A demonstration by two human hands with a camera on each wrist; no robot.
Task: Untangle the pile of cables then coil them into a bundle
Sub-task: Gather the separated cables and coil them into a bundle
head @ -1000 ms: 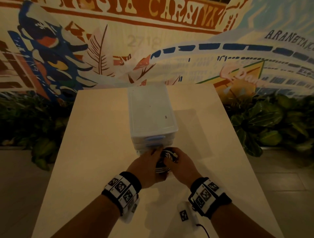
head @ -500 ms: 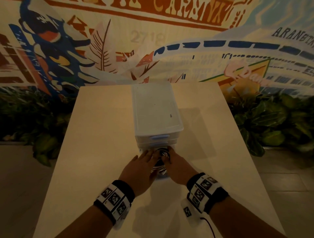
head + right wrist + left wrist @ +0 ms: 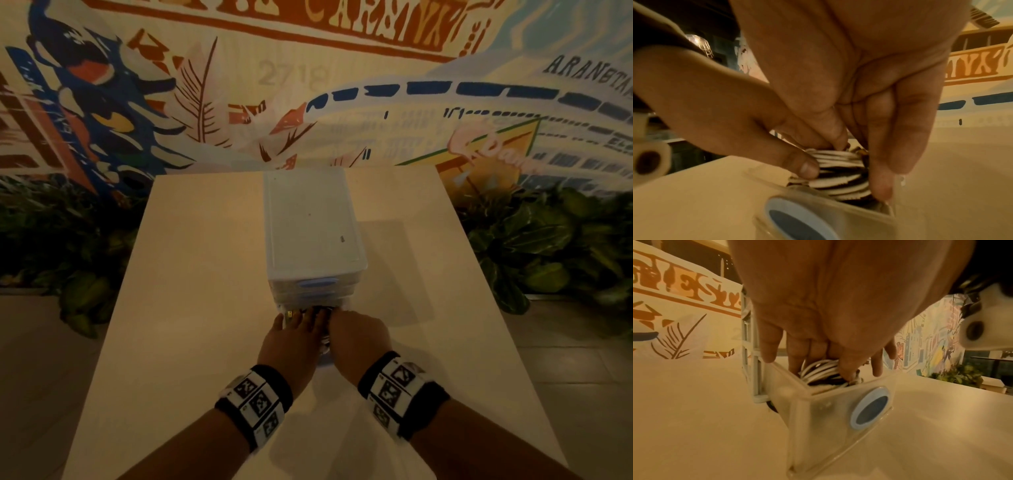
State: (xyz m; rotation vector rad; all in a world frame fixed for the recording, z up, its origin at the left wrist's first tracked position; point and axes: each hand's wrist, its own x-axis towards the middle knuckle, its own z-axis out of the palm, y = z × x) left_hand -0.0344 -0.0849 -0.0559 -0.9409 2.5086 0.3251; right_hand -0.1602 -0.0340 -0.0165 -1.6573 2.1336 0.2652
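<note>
A coiled bundle of black and white cables [image 3: 840, 178] sits in the pulled-out bottom drawer [image 3: 830, 412] of a translucent drawer unit [image 3: 311, 233]. Both hands are on it. My left hand [image 3: 824, 366] reaches down into the drawer, thumb on the near side of the bundle [image 3: 820, 369] and fingers behind it. My right hand [image 3: 859, 167] grips the same coil, thumb on top and fingers down its right side. In the head view the left hand [image 3: 301, 322] and right hand [image 3: 342, 318] cover most of the bundle [image 3: 325, 341].
The drawer unit stands mid-table on a pale table [image 3: 191, 308], its upper drawers closed with blue handles [image 3: 317, 282]. The open drawer's front has a round blue handle [image 3: 869, 408]. A painted wall and leafy plants [image 3: 534, 246] lie beyond the table edges.
Both hands have moved forward and down with the bundle, from just in front of the unit into its open bottom drawer.
</note>
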